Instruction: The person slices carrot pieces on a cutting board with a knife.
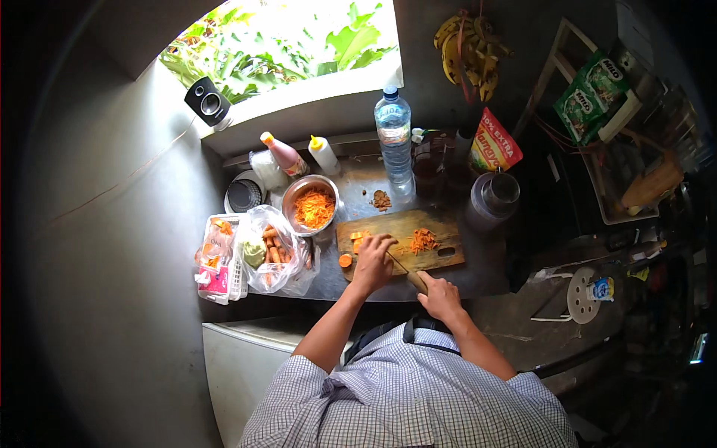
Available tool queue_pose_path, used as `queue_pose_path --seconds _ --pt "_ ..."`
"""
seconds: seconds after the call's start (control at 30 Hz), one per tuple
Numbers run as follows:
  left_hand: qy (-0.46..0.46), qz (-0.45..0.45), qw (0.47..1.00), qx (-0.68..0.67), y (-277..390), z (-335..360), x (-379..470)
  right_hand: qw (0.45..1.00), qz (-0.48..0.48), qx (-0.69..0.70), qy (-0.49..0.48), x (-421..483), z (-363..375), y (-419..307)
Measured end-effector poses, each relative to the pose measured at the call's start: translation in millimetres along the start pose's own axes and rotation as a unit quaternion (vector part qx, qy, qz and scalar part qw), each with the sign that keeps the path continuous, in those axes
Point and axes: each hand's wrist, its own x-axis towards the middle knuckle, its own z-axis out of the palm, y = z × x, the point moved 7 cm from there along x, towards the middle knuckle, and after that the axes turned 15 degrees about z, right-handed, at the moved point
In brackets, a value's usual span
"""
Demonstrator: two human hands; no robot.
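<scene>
My right hand (441, 297) grips the handle of a kitchen knife (415, 281) at the near edge of a wooden cutting board (445, 224). The blade points up and left, towards my left hand (374, 260). That hand is over the board with its fingers bent; what lies under the fingertips is hidden. Thick carrot pieces (357, 242) are just beyond and left of it. A round carrot chunk (345, 260) rests at the board's left edge. To the right, by the handle slot, sits a small heap of carrot strips (424, 241).
Left of the board stand a steel bowl (285, 200) of shredded carrot, a plastic bag (294, 269) of carrots and a white basket (238, 280). Behind are brown scraps (381, 200), a tall water bottle (394, 140) and squeeze bottle (325, 157). A lidded container (487, 204) stands right.
</scene>
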Motion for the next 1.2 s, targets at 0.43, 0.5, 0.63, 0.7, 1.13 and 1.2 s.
queue_pose_path --seconds 0.43,0.5,0.63,0.7,1.13,1.2 --pt "0.066 -0.2 0.977 -0.038 -111.4 -18.0 -57.2 0.985 0.048 0.166 0.01 13.2 -1.5 37.6" --pt "0.056 -0.195 0.978 -0.056 -108.7 -13.6 -55.3 0.985 0.053 0.166 0.007 11.1 -5.1 37.2" --pt "0.071 -0.232 0.967 -0.076 -102.5 -10.0 -59.0 0.991 0.016 0.129 -0.026 5.7 -6.8 33.3" --pt "0.078 -0.239 0.965 -0.078 -101.5 -10.3 -62.8 0.991 0.012 0.128 -0.04 5.2 -6.1 33.0" --pt "0.199 -0.203 0.958 -0.039 -60.4 -29.7 -51.5 0.986 0.036 0.158 -0.03 7.0 -8.9 52.7" --pt "0.197 -0.162 0.957 -0.135 -34.8 -28.7 -35.1 0.986 0.044 0.156 -0.031 6.9 -9.6 54.5"
